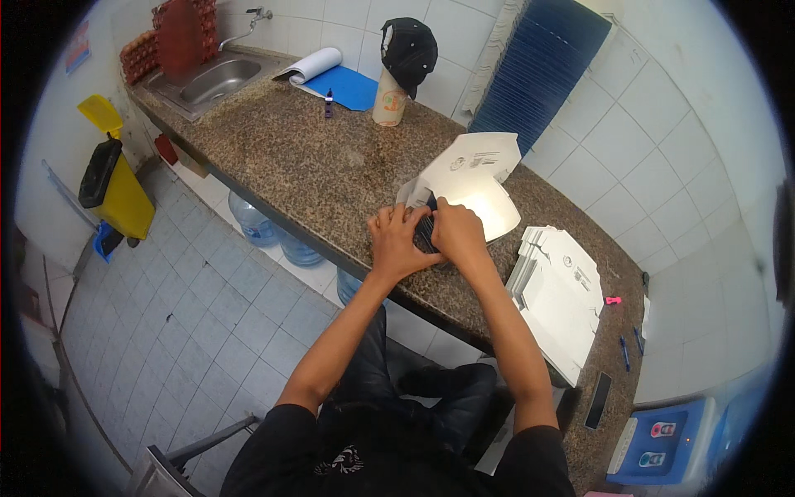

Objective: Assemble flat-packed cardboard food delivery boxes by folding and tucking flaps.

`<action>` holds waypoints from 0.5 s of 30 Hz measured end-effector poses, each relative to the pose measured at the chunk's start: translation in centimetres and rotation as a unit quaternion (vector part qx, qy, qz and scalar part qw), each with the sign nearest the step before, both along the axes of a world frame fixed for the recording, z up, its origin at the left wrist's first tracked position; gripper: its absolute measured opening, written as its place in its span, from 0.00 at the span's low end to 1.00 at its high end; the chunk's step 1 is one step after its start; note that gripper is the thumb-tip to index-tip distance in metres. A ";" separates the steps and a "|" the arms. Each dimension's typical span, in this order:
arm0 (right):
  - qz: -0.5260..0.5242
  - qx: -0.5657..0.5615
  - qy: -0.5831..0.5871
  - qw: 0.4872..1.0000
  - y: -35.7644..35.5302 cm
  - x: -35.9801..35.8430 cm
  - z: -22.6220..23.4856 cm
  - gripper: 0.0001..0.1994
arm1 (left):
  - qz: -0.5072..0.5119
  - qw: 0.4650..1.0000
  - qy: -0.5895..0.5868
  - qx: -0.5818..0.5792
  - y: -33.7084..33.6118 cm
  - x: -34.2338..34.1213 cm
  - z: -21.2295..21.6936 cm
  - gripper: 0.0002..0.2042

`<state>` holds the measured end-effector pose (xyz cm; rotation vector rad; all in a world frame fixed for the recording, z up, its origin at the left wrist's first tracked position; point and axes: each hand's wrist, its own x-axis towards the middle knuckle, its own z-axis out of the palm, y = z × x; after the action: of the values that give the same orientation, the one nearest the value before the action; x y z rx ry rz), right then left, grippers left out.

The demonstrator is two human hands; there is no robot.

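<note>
While both hands are working at the counter [331, 178] edge, the left hand [396, 243] and right hand [457, 234] are pressing together on a white carton [472, 182] lying near the front of the granite top. Both hands are closing their fingers around the carton's dark lower corner, thumbs nearly touching. The carton's flap is standing tilted upward, away from the person. A stack [559, 294] of flat white cartons is lying just to the right. Farther back, a cap [410, 50] is sitting on a paper cup [388, 101], beside a blue folder [349, 86]. A sink [217, 79] is occupying the far left end. A phone [598, 400] is lying near the right end.
</note>
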<state>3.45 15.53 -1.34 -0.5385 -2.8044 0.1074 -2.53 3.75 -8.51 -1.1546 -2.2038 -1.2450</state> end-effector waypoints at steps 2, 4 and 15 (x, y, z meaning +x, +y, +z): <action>0.018 -0.011 -0.022 1.000 -0.1 -0.3 0.1 0.11 | 0.001 1.000 -0.004 0.008 0.3 0.0 -0.6 0.37; 0.015 -0.018 -0.015 1.000 -0.6 -0.3 -0.6 0.12 | 0.011 1.000 0.011 0.024 1.0 -0.5 -1.2 0.38; -0.081 0.086 0.242 0.963 9.3 0.1 0.4 0.18 | -0.124 0.979 -0.158 0.042 1.2 0.7 -0.8 0.46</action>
<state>3.54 24.82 -0.94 -0.6013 -2.2599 -0.0362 -1.85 4.93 -9.34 -1.3044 -2.2472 -1.7143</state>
